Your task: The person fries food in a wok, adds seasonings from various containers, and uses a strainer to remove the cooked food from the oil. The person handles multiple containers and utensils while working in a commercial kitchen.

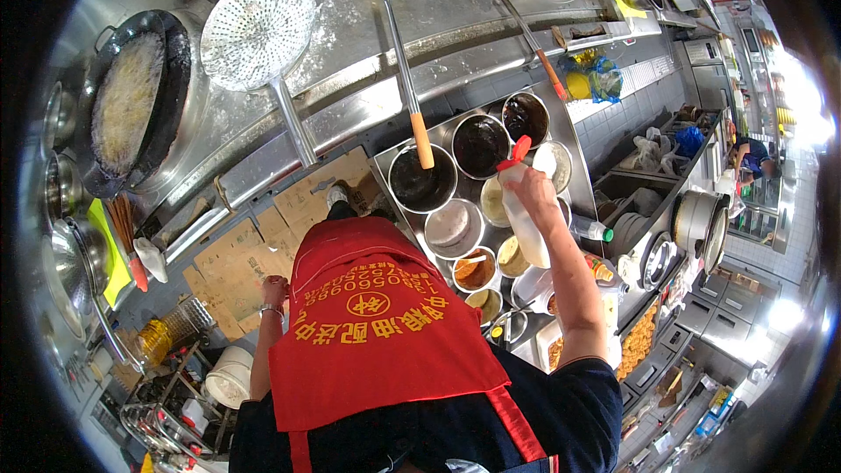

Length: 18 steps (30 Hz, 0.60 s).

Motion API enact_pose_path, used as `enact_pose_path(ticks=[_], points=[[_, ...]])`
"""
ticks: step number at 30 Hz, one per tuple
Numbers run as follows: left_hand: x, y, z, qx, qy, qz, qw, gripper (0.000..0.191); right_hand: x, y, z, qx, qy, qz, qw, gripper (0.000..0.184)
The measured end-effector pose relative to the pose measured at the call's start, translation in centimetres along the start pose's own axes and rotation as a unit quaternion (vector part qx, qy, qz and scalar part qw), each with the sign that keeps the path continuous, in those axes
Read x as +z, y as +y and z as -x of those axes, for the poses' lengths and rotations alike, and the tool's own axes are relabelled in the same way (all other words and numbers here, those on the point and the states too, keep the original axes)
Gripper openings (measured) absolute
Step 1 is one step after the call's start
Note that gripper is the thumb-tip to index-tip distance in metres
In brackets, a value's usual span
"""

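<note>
My right hand (533, 192) is wrapped around the upper part of a translucent plastic bottle (525, 230) with a red flip cap, its lid raised. The bottle is over several round metal seasoning pots on a steel cart. Near its cap are a pot of dark sauce (481, 144) and a pot of white contents (555, 164). Nearer my body sits a pot of orange-red paste (474, 270) with a white spoon in it. My left hand (274, 289) hangs low beside my red apron (374, 315), its fingers curled; whether they hold anything is hidden.
On the steel range, a wok (128, 98) holds bubbling oil. A perforated strainer (259, 29), a wooden-handled ladle (401, 46) and a red-handled utensil (525, 33) lie across the counter, handles overhanging its edge. Flattened cardboard (263, 243) covers the floor. A person (752, 154) is far right.
</note>
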<state>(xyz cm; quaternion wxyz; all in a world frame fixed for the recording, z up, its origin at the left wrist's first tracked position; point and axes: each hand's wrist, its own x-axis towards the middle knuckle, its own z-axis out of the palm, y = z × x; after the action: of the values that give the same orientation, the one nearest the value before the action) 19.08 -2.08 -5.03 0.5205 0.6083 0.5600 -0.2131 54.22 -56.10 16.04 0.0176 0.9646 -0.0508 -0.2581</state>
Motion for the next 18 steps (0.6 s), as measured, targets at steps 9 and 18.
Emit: enact_pose_path(ticks=[9, 18], points=[[0.0, 0.5, 0.7, 0.021, 0.002, -0.029, 0.999, 0.014, 0.2, 0.0, 0.2, -0.02, 0.052, -0.025, 0.998, 0.043], [0.3, -3.2, -2.4, 0.057, -0.071, -0.034, 0.995, 0.013, 0.1, 1.1, 0.4, -0.055, 0.021, -0.101, 0.993, 0.036]])
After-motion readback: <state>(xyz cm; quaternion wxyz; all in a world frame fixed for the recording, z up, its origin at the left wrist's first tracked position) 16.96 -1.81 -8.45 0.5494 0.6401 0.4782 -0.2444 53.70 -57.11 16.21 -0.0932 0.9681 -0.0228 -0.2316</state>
